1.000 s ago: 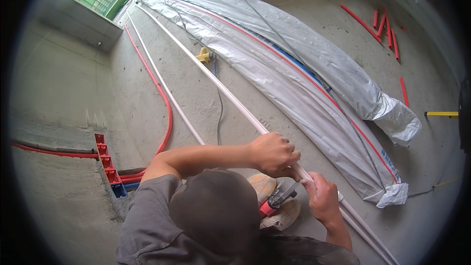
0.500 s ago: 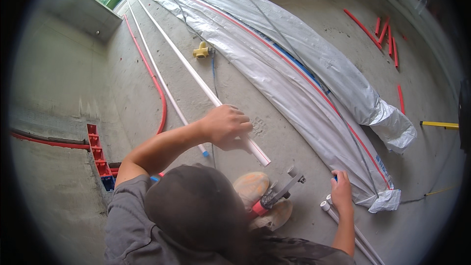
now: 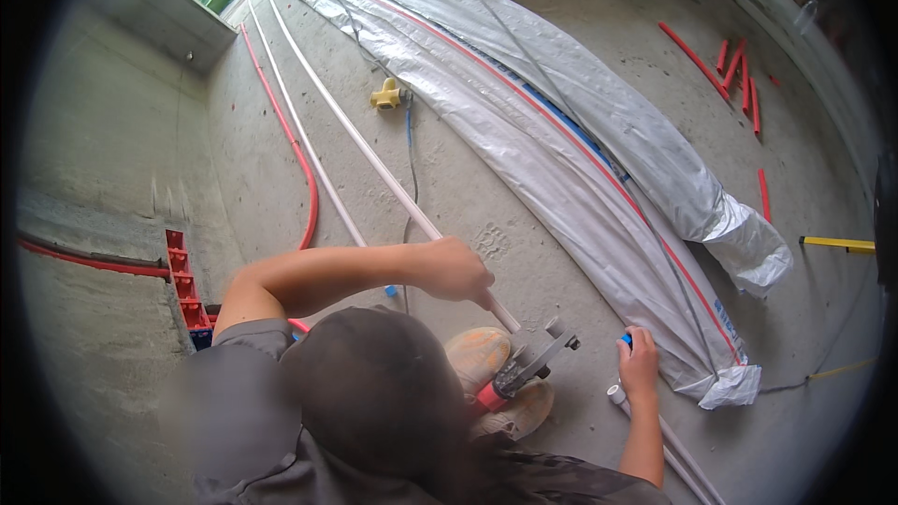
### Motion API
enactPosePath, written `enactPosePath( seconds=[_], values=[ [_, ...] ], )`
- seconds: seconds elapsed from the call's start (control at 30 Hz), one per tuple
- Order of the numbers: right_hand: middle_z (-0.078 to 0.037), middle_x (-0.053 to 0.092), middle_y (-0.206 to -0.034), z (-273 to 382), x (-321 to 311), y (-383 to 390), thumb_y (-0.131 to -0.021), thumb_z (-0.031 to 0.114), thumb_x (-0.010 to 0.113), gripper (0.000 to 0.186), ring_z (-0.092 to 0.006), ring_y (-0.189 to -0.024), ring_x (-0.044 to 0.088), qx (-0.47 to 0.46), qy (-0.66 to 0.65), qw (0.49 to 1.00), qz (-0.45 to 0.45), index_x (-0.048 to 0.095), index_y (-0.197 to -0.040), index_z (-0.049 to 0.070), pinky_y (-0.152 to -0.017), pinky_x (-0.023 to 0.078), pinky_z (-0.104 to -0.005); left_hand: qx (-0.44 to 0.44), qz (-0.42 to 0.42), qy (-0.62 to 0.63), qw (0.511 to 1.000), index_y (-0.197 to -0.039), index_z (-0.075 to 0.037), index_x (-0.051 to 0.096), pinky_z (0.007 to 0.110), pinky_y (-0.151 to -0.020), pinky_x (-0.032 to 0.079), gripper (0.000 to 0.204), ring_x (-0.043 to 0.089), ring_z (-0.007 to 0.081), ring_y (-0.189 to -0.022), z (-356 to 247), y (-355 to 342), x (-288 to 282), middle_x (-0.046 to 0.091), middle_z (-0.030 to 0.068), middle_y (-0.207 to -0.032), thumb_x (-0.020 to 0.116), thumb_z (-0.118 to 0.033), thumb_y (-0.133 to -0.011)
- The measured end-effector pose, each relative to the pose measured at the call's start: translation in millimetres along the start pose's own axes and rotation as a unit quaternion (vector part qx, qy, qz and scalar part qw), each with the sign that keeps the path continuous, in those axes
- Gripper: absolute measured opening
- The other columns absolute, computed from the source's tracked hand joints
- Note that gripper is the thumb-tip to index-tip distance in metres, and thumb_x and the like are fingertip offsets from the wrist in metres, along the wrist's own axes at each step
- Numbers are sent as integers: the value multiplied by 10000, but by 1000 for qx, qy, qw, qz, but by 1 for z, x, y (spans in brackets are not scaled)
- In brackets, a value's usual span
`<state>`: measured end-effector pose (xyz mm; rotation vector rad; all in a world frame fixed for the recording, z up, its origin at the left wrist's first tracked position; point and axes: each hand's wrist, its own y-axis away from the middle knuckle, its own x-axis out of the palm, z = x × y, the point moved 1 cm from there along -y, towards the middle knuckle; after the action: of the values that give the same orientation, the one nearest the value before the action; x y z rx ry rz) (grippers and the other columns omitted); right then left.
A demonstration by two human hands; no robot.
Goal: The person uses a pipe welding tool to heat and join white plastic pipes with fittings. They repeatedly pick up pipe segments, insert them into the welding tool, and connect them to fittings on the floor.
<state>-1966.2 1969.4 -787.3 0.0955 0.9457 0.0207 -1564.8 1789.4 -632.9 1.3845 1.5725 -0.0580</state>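
My left hand (image 3: 451, 269) is wrapped round a long white pipe (image 3: 374, 161), a short way behind its near end. That end points down at a pipe-welding tool (image 3: 526, 367) with a red handle, standing between two light shoes (image 3: 479, 355). Whether the pipe touches the tool I cannot tell. Out to the right, the fingers of my right hand (image 3: 640, 365) are closed on a small blue piece (image 3: 627, 340), mostly hidden by the hand. Just below that hand lie two white pipes (image 3: 678, 454), one with a white fitting (image 3: 615, 395) at its end.
Long wrapped bundles (image 3: 524, 122) stretch across the floor on the right. To the left lie another white pipe (image 3: 309, 150) and a red pipe (image 3: 290, 131). A yellow socket block (image 3: 385, 95) with a cable sits between. Short red pipe pieces (image 3: 748, 93) are scattered far right.
My left hand has moved down and right with the pipe, bringing its near end closer to the welding tool. My right hand has shifted slightly left, and more of the blue piece shows.
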Motion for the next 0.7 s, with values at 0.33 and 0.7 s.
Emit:
enactPosePath(
  seconds=[0.33, 0.7],
  values=[
    [-143, 653, -1222, -15, 7, 8, -895, 88, 797, 315, -382, -1163, 628, 17, 48, 997, -61, 652, -1172, 46, -1003, 482, -516, -7, -77, -29, 997, -865, -67, 676, 525, -745, 540, 451, 711, 394, -881, 37, -37, 44, 716, 141, -851, 688, -494, -1009],
    [-195, 600, -1303, -13, 7, 22, -897, 124, 791, 410, -414, -1262, 548, 51, 38, 993, -98, 646, -1258, -1, -1116, 412, -525, -9, -30, -41, 999, -891, -104, 729, 504, -721, 577, 552, 734, 385, -827, 78, -76, 103, 736, 136, -855, 694, -651, -957]
  ],
)
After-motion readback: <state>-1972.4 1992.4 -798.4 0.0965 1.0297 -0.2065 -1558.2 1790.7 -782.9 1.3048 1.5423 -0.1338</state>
